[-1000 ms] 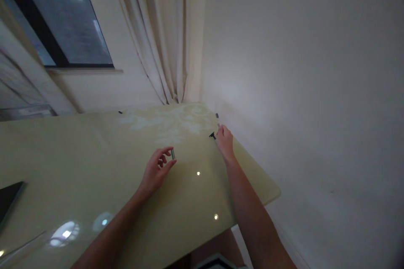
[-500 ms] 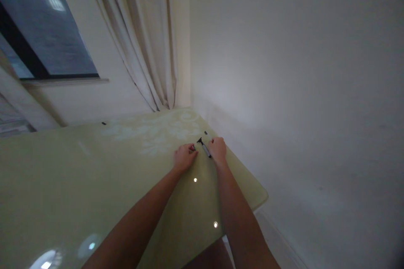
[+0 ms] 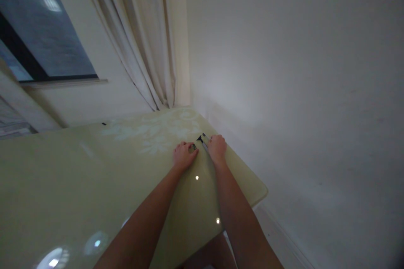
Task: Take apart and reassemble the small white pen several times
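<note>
My left hand (image 3: 184,155) rests on the table with thumb and fingers pinched around a small dark piece (image 3: 194,146), perhaps a razor head; its exact kind is too small to tell. Just right of it lies a razor (image 3: 200,139) with a black T-shaped head and a grey handle, whose lower end is hidden by my right hand. My right hand (image 3: 217,148) is closed, and a slim pale stick with a dark tip (image 3: 204,135) sticks out beyond its fingers. Whether these fingers also touch the razor handle cannot be seen.
The glossy pale green table (image 3: 94,185) bears a leaf pattern and light reflections. A small black object (image 3: 104,124) lies by its back edge. A plain wall (image 3: 284,92) borders the right side; a curtain (image 3: 148,38) and a window (image 3: 63,38) are behind.
My right hand has shifted slightly forward, and it now covers the lower razor handle. The left hand has turned a little, with the dark piece still in its fingers.
</note>
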`<state>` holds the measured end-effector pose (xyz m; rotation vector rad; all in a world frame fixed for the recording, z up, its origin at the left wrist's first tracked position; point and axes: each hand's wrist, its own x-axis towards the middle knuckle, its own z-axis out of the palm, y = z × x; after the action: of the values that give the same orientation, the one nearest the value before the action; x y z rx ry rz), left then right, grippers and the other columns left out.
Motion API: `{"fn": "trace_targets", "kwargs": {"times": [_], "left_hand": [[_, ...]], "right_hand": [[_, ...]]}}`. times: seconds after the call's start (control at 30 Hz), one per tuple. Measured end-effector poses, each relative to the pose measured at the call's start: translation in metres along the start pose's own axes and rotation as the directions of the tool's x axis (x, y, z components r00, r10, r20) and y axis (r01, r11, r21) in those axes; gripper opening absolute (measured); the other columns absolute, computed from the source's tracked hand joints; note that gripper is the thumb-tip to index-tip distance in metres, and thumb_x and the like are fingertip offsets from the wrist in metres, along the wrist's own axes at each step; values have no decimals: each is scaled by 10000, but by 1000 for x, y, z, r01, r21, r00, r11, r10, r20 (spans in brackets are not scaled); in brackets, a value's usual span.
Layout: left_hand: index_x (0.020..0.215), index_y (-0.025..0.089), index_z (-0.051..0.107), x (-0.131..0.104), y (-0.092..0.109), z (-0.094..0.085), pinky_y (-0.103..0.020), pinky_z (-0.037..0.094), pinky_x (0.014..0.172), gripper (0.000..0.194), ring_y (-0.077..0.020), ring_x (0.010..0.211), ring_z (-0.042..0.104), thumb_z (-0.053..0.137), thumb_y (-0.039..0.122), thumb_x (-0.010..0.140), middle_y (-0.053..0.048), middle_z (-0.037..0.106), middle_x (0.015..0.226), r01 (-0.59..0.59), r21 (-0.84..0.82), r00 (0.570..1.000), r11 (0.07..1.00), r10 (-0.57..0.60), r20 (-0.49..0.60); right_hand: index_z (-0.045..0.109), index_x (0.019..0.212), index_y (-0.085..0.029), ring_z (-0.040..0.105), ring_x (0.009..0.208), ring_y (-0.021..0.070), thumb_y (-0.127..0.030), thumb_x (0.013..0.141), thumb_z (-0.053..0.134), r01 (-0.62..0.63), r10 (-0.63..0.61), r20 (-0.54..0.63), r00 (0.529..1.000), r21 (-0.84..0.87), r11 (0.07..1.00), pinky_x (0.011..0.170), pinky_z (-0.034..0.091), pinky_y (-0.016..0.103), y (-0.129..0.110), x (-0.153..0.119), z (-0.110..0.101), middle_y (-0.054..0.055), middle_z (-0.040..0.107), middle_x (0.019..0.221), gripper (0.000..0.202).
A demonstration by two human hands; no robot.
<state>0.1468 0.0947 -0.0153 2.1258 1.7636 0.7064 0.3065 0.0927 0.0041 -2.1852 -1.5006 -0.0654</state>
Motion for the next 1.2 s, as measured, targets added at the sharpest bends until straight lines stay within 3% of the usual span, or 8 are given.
{"fn": "trace_targets", "kwargs": {"times": [0.23, 0.37, 0.47, 0.6, 0.8, 0.97, 1.07, 1.2], "left_hand": [[1233, 214, 737, 0, -1, 2, -427, 432, 1002, 419, -316, 1148, 618, 691, 428, 876, -126, 720, 1179, -7, -48, 1000, 999, 5, -28], [1188, 192, 745, 1, -3, 2, -397, 449, 974, 404, -290, 1107, 638, 736, 414, 851, -120, 737, 1135, -19, -93, 998, 996, 14, -57], [1040, 173, 778, 1, -7, 1, -344, 483, 892, 277, -233, 990, 669, 607, 375, 956, -104, 755, 1050, -24, -135, 997, 991, 14, -72], [1081, 175, 783, 1, -8, 0, -338, 494, 897, 446, -214, 995, 685, 365, 329, 1063, -111, 764, 1078, -21, -163, 996, 986, 6, -91], [1162, 239, 773, 1, -1, 5, -495, 408, 1067, 406, -362, 1268, 560, 789, 436, 807, -131, 688, 1333, -18, -135, 994, 991, 3, -106], [1102, 205, 772, -2, -3, -1, -383, 517, 935, 299, -246, 1039, 680, 754, 360, 846, -115, 702, 1219, -32, -206, 995, 978, 11, -104], [1057, 210, 771, -15, -27, -22, -362, 544, 919, 282, -225, 993, 693, 772, 368, 824, -96, 717, 1155, -83, -239, 994, 967, 62, -94], [999, 249, 771, -50, -103, -72, -414, 492, 1051, 233, -263, 1123, 676, 771, 370, 801, -80, 735, 1166, -127, -181, 986, 975, 104, -129]], "right_hand": [[745, 1167, -157, 655, 995, 250, -229, 991, 559, -10, 38, -137, 990, 204, 979, 828, 448, 318, -11, 2, -12, 144, 709, 1074, 266], [750, 1095, -169, 668, 924, 227, -243, 1013, 525, -41, 80, -139, 987, 261, 965, 780, 429, 301, -14, 2, -18, 118, 733, 1026, 251], [761, 1012, -189, 679, 885, 221, -304, 1017, 553, -66, 91, -83, 992, 265, 962, 726, 413, 294, -15, 0, -20, 102, 759, 1004, 238], [774, 946, -207, 698, 847, 227, -410, 1028, 555, -69, 73, -9, 997, 218, 974, 688, 407, 297, -15, -3, -22, 109, 777, 964, 309], [787, 978, -205, 711, 855, 215, -345, 1025, 556, 13, -20, 68, 997, 105, 994, 700, 434, 283, -15, -5, -17, 131, 782, 979, 274], [774, 1007, -194, 716, 925, 228, -298, 1006, 591, 47, -54, 106, 993, 73, 996, 744, 455, 288, -15, -5, -11, 140, 769, 1021, 211], [758, 1031, -195, 713, 967, 239, -280, 984, 630, 67, -73, 127, 989, 47, 997, 748, 461, 288, -17, -7, -9, 137, 763, 1054, 161], [744, 1070, -184, 707, 1017, 265, -248, 974, 640, 103, -102, 128, 987, -7, 995, 759, 470, 301, -19, -9, -5, 156, 753, 1084, 155]]}}
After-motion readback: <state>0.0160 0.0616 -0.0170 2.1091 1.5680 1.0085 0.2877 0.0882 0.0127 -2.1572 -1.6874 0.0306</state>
